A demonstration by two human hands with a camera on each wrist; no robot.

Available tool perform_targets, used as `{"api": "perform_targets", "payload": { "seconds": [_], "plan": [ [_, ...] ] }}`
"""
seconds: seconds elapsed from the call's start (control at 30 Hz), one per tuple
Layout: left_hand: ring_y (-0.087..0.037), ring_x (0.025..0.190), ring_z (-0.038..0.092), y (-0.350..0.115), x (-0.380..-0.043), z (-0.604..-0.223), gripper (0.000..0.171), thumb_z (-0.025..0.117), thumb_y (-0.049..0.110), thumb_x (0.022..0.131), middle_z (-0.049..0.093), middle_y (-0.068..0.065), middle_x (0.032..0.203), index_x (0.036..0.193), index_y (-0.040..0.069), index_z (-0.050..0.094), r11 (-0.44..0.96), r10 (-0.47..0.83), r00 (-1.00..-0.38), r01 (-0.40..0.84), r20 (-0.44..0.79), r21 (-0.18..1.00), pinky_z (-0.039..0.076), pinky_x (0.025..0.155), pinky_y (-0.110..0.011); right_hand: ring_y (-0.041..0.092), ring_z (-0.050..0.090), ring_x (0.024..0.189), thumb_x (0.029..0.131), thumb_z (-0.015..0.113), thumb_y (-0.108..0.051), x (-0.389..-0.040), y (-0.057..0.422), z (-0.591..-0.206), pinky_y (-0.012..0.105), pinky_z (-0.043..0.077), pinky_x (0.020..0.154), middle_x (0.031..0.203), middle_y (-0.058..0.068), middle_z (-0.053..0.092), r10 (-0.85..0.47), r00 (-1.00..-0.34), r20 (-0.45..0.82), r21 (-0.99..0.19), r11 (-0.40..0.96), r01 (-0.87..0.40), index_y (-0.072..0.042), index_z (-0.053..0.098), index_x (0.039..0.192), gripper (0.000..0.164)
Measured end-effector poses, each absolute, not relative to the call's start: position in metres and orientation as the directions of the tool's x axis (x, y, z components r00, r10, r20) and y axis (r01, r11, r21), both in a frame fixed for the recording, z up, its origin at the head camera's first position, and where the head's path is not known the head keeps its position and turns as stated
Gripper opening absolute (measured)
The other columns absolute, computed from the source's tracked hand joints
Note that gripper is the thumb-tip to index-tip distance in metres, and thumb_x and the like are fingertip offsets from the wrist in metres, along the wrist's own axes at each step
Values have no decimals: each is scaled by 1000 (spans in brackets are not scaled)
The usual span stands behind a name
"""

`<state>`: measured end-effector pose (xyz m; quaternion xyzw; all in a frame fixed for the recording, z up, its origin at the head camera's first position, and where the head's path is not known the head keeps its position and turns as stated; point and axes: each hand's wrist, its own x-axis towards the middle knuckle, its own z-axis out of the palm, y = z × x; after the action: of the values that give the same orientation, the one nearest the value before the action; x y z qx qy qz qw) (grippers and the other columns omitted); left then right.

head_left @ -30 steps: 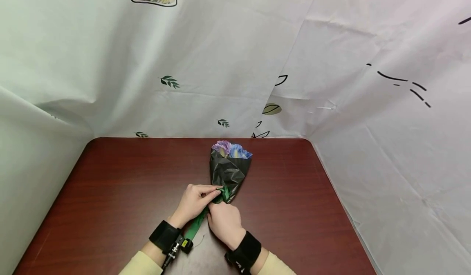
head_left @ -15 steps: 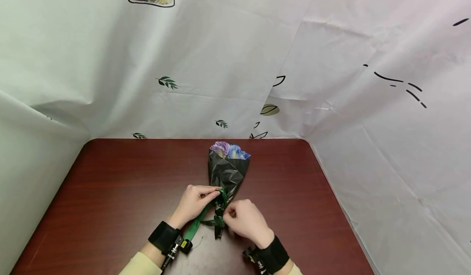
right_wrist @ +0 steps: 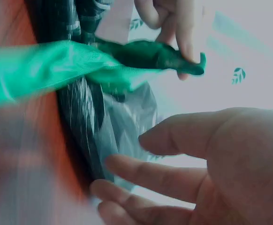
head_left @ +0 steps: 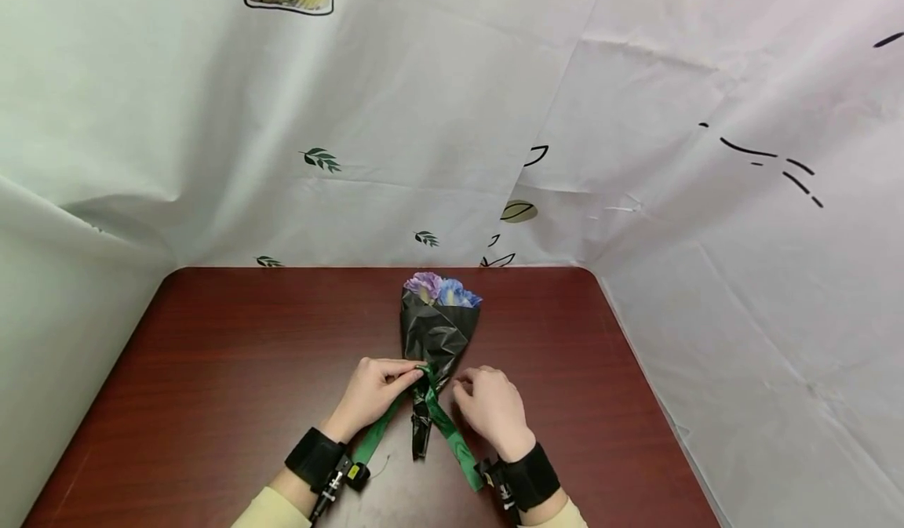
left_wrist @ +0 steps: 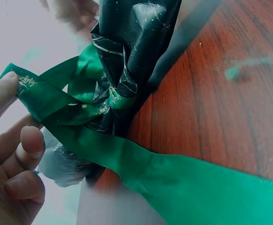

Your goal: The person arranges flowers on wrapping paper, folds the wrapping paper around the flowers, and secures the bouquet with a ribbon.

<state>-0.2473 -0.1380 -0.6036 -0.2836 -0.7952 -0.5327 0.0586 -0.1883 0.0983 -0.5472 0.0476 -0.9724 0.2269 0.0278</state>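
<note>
A bouquet lies on the table, with purple and blue flowers [head_left: 455,294] at its far end and a black wrapper [head_left: 439,332] narrowing toward me. Green ribbon [head_left: 454,443] goes round the narrow part, its two tails slanting toward me on either side of the stem end [head_left: 420,434]. My left hand [head_left: 370,395] pinches a ribbon loop between thumb and finger; gold lettering shows on this loop [left_wrist: 27,84] in the left wrist view. To the right of the wrapper, my right hand [head_left: 494,410] holds nothing, its fingers [right_wrist: 155,176] spread and loosely bent in the right wrist view.
The reddish-brown wooden table [head_left: 282,316] has rounded far corners. Pale cloth [head_left: 395,120] printed with leaves hangs behind it and along both sides. Black bands with small cameras circle both wrists, the left camera [head_left: 358,475] beside the left ribbon tail.
My right hand has moved from the stem end to the right and let go of the ribbon. One tail now falls to the lower right. The left hand keeps its pinch in place.
</note>
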Motion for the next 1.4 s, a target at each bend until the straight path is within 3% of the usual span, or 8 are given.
{"api": "perform_targets", "payload": {
  "seconds": [0.03,0.2,0.4,0.6,0.97,1.1,1.27,1.4],
  "plan": [
    [-1,62,61,-138,-247,-604,22,78,21,107,84,-2,119,126,15,87,271,390,-835,508,389,818,45,65,-21,23,72,87,107,75,-26,-189,96,-548,44,62,75,106,9,76,-86,-994,69,-453,885,-109,-8,85,119,23],
    [-8,60,62,-138,-247,-604,23,78,22,108,84,-4,120,127,15,87,263,395,-840,492,373,830,45,64,-21,14,68,79,101,84,-37,-196,79,-559,37,58,69,100,4,73,-113,-990,89,-468,872,-141,-10,81,127,38],
    [-11,85,79,-136,-246,-606,23,79,19,107,84,-4,118,126,8,86,254,396,-823,525,408,812,55,72,-22,17,63,70,94,89,-24,-204,59,-579,39,55,65,81,-3,66,-77,-968,238,-339,928,-157,-13,80,112,23],
    [-4,85,77,-134,-246,-606,20,81,15,105,85,-4,116,123,9,88,248,399,-808,551,434,797,56,72,-22,13,53,53,97,85,-10,-213,51,-590,32,47,52,70,-2,62,-3,-959,283,-369,923,-112,-14,73,107,16],
    [-15,106,80,-135,-245,-606,21,81,14,104,84,-3,118,124,9,87,249,413,-798,563,439,788,66,87,-33,12,45,46,98,86,-15,-220,54,-599,32,41,47,63,-1,58,19,-966,257,-379,922,-82,-17,66,97,20],
    [-16,107,80,-133,-246,-607,20,81,12,104,84,-5,120,122,7,87,253,418,-784,586,460,770,65,85,-32,12,54,56,98,87,-23,-213,59,-594,33,48,56,74,-3,64,-37,-964,264,-382,914,-140,-16,73,112,21],
    [-10,95,78,-132,-247,-608,18,82,11,103,82,-4,119,120,10,89,267,414,-781,596,468,757,63,76,-29,27,71,102,96,91,-31,-196,68,-578,48,59,79,118,7,74,-113,-941,319,-405,882,-243,-16,72,144,54],
    [-4,84,71,-131,-247,-608,15,83,11,102,80,-3,116,116,11,89,287,421,-781,596,460,750,59,68,-26,29,66,117,95,93,-28,-189,72,-572,45,58,89,132,7,70,-188,-894,408,-427,826,-368,-20,75,142,51]
  ]
}}
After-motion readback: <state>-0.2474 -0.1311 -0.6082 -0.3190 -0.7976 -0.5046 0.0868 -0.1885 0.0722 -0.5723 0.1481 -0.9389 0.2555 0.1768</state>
